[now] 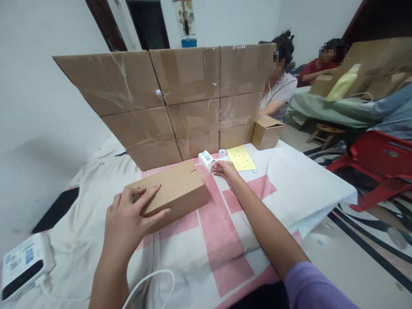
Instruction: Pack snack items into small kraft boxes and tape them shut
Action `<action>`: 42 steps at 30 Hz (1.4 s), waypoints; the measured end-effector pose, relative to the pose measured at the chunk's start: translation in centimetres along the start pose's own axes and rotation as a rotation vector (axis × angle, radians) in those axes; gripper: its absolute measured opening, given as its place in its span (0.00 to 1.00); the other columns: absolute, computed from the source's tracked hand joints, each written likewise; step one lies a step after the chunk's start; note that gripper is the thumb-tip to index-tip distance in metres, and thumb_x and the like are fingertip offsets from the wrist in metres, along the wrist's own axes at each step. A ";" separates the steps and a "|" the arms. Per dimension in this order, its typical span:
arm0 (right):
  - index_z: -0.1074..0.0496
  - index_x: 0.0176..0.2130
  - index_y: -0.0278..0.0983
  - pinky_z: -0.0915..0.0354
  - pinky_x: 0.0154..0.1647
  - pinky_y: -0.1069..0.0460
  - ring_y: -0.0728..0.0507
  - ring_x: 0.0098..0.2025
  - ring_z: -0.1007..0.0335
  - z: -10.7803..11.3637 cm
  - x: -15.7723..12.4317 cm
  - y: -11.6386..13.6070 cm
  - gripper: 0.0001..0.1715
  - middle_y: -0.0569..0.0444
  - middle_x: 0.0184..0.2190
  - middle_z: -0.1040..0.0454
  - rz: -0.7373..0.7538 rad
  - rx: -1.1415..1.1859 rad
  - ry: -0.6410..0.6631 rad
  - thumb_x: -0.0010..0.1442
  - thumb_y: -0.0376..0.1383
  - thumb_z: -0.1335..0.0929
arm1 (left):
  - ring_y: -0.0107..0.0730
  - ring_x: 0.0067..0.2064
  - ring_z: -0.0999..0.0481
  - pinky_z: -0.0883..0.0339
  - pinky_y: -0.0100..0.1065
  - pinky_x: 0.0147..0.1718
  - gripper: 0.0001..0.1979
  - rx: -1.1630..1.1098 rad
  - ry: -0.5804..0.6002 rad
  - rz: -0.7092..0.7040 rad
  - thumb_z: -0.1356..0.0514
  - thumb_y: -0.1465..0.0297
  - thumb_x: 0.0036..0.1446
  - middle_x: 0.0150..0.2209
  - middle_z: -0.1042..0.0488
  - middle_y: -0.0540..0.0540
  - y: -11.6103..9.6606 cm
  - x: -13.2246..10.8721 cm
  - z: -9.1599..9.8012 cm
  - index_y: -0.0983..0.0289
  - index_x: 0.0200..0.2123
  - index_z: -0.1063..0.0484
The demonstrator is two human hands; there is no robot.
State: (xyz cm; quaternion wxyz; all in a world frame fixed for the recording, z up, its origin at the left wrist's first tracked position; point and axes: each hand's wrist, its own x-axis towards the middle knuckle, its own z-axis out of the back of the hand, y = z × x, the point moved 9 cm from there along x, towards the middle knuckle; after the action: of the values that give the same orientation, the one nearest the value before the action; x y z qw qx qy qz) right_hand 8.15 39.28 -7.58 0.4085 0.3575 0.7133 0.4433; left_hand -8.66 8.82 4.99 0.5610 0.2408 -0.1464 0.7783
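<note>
My left hand [128,216] grips the left end of a closed brown cardboard box [180,184] lying on the table, its fingers over the top and its thumb along the near side. My right hand [227,171] reaches forward, its fingers pinched together at the near right end of a small white device [206,160] with a greenish panel on top. Whatever lies between those fingertips is too small to make out. Just behind the hand are a roll of clear tape [222,152] and a yellow patterned sheet [242,158].
A wall of taped cardboard [193,81] stands across the table's back. Beside it sits a small carton [267,131]. A white box-shaped device [27,264] and a white cable [151,274] lie at left. Two people, a red chair [376,161] and a yellow bottle [343,83] are at right.
</note>
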 end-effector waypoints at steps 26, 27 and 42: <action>0.29 0.33 0.32 0.24 0.23 0.51 0.38 0.29 0.18 2.7 -0.4 0.7 0.05 0.39 0.32 0.18 -0.195 -0.278 0.108 0.53 0.31 0.29 | 0.53 0.51 0.30 0.33 0.50 0.50 0.30 -0.037 -0.005 0.017 0.40 0.45 0.56 0.51 0.32 0.62 0.1 -0.2 0.2 0.53 0.57 0.25; 0.29 0.31 0.32 0.25 0.22 0.51 0.38 0.29 0.18 2.9 -0.3 0.5 0.05 0.38 0.32 0.18 -0.209 -0.317 0.114 0.53 0.32 0.29 | 0.53 0.51 0.30 0.33 0.50 0.50 0.31 -0.034 -0.006 0.015 0.40 0.45 0.56 0.51 0.32 0.62 0.1 -0.1 0.2 0.53 0.57 0.25; 0.32 0.35 0.36 0.34 0.17 0.57 0.48 0.21 0.27 5.3 1.2 2.9 0.10 0.51 0.26 0.20 0.057 -0.404 -0.050 0.60 0.37 0.28 | 0.55 0.50 0.29 0.32 0.51 0.47 0.31 -0.012 -0.005 0.020 0.41 0.44 0.57 0.52 0.32 0.63 0.2 -0.3 0.3 0.54 0.58 0.26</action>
State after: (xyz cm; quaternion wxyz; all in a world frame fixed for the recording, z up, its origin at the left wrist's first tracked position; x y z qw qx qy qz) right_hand 12.81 43.16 -6.63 0.4769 0.2993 0.5891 0.5796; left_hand -8.70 8.32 5.07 0.5541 0.2380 -0.1547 0.7825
